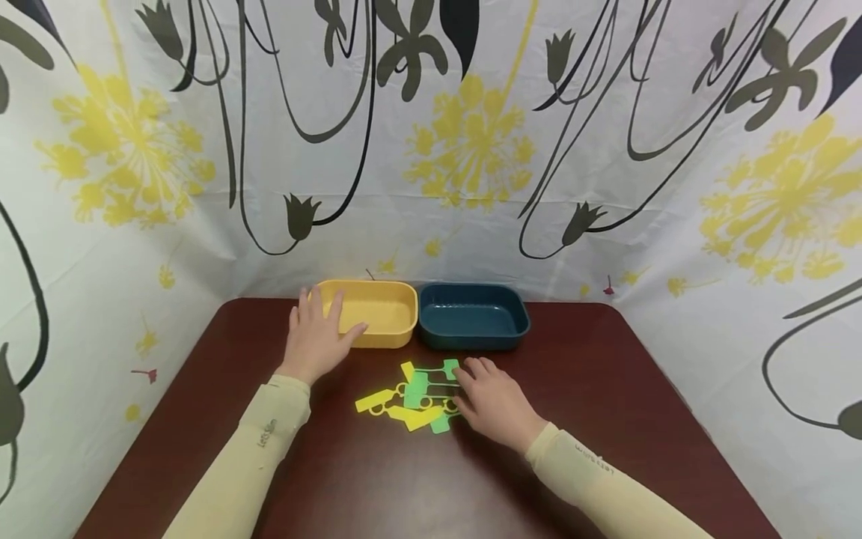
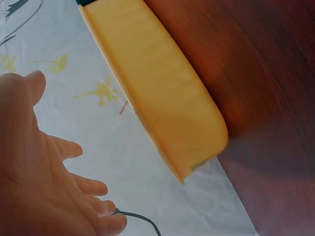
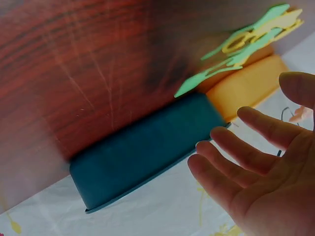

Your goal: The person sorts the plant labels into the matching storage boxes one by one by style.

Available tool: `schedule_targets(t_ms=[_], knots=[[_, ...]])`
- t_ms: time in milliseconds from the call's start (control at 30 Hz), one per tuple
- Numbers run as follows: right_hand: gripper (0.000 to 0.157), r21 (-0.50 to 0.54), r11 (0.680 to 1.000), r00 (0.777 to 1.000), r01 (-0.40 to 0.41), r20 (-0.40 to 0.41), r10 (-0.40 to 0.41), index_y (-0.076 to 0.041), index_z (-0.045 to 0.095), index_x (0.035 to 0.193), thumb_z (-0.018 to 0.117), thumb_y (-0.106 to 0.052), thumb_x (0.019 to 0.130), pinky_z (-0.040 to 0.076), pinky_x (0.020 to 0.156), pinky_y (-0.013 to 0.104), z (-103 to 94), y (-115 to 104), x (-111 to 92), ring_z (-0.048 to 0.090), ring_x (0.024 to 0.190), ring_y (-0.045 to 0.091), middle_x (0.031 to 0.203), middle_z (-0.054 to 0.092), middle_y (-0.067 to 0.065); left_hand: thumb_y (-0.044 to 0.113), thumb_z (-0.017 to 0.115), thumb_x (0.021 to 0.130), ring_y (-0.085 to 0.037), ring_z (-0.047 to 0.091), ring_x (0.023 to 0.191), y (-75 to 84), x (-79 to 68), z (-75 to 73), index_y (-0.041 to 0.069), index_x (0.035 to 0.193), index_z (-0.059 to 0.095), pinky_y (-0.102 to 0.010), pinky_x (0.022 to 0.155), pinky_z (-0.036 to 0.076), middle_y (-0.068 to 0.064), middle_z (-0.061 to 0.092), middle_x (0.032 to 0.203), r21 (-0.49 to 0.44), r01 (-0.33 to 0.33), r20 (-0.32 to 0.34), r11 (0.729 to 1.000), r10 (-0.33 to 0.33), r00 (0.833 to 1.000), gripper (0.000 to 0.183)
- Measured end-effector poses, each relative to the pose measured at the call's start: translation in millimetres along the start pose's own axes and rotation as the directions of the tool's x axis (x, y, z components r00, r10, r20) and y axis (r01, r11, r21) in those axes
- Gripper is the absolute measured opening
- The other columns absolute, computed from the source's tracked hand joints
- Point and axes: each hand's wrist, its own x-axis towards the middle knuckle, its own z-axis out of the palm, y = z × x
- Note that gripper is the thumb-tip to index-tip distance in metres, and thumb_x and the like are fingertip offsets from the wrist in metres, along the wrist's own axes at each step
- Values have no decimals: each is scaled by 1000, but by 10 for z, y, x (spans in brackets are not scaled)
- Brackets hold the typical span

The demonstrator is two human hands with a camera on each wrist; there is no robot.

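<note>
In the head view, a pile of flat yellow and green plastic tags (image 1: 415,389) with thin stems and ring ends lies mid-table. My right hand (image 1: 497,400) hovers at the pile's right side, fingers spread and fingertips overlapping the stems in this view; in the right wrist view its palm (image 3: 275,182) shows nothing held. My left hand (image 1: 314,338) is over the left end of the yellow bin (image 1: 377,337), fingers spread and holding nothing. Beside that bin stands a dark teal bin (image 1: 474,340). The insides of both bins show no tags.
The dark red-brown table (image 1: 377,479) carries everything. A white cloth (image 1: 431,247) with yellow and grey flower prints hangs behind it and along both sides. The two bins stand side by side at the table's back edge, close to the cloth.
</note>
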Motion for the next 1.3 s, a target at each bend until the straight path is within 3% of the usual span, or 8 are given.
schedule_targets(t_ms=[167, 333, 567, 767, 1300], knots=[[35, -4, 1000, 999, 27, -19, -27, -12, 68, 115, 75, -34, 89, 54, 71, 36, 66, -10, -91, 52, 91, 19, 104, 58, 4, 65, 52, 96, -53, 3, 148, -98, 31, 39, 4, 159, 27, -68, 114, 10, -35, 9, 160, -18, -5, 25, 1000, 6, 1000, 91], [25, -16, 998, 999, 53, -11, -53, -15, 68, 106, 75, -31, 89, 51, 65, 36, 105, -5, -129, 51, 85, 18, 95, 55, 0, 65, 51, 96, -53, 4, 148, -200, 91, 67, -2, 157, 24, -66, 115, 10, -36, 8, 160, 3, -6, 48, 1000, 5, 999, 95], [28, -47, 996, 997, 73, 37, -71, -17, 69, 107, 77, -36, 88, 49, 66, 35, 163, 11, -155, 50, 84, 17, 92, 53, -2, 67, 50, 95, -54, 4, 147, -325, 136, 90, -9, 155, 21, -65, 115, 9, -38, 9, 159, 17, 7, 92, 1000, -9, 996, 101], [27, -62, 994, 995, 94, 23, -93, -17, 69, 103, 81, -34, 85, 48, 63, 34, 182, 52, -141, 49, 82, 18, 90, 50, -2, 68, 50, 94, -55, 7, 146, -397, 156, 122, -15, 152, 19, -65, 115, 12, -39, 10, 158, 8, 22, 94, 1000, -22, 995, 106], [29, -63, 994, 990, 90, 119, -82, -18, 72, 107, 84, -29, 83, 49, 63, 33, 190, 120, -125, 48, 84, 17, 94, 49, 0, 75, 42, 93, -52, 4, 148, -503, 170, 179, -16, 153, 10, -63, 117, 10, -36, 2, 160, -9, 46, 173, 999, -44, 984, 114]])
